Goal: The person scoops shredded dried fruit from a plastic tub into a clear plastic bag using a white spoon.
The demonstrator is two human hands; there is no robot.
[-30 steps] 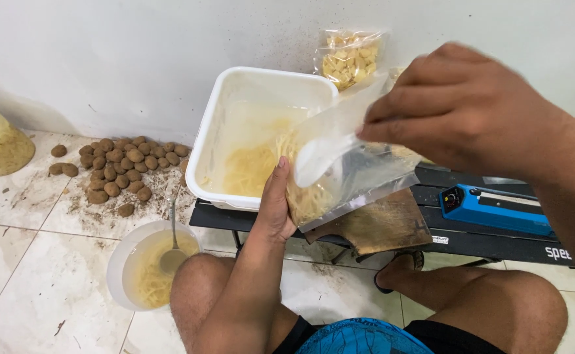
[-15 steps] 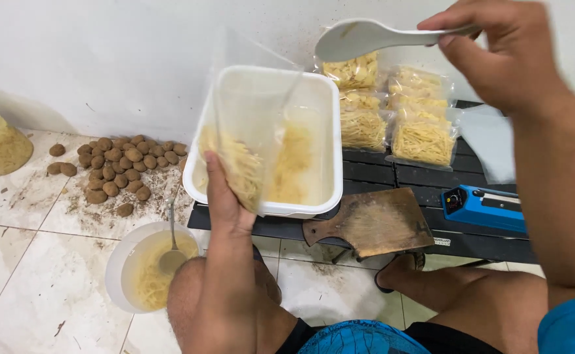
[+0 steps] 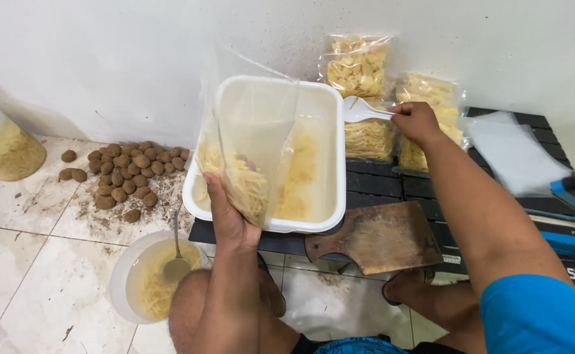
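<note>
- The floor (image 3: 31,262) is pale tile, with crumbs and dirt near the wall.
- A black slatted table (image 3: 392,187) stands low against the white wall and carries most of the things.
- A white rectangular tub (image 3: 327,164) sits on the left end of the table; yellow shredded strips lie in its bottom.
- A clear plastic bag (image 3: 251,141) is held upright over the tub, its mouth open at the top and its lower part filled with the same yellow strips.
- The left hand (image 3: 225,216) is closed around the lower edge of the bag, thumb on the front face.
- The right hand (image 3: 418,121) is closed on the handle of a white plastic spoon (image 3: 359,109), which is held level above the right rim of the tub.
- Filled clear bags (image 3: 359,65) of yellow pieces stand behind the tub, against the wall.
- A worn wooden board (image 3: 379,239) lies at the front edge of the table.
- A white bowl (image 3: 126,275) rests on the floor beside the knee, holding strips in liquid and a metal spoon (image 3: 176,262).
- A heap of brown round nuts (image 3: 130,174) lies on the floor left of the tub.
</note>
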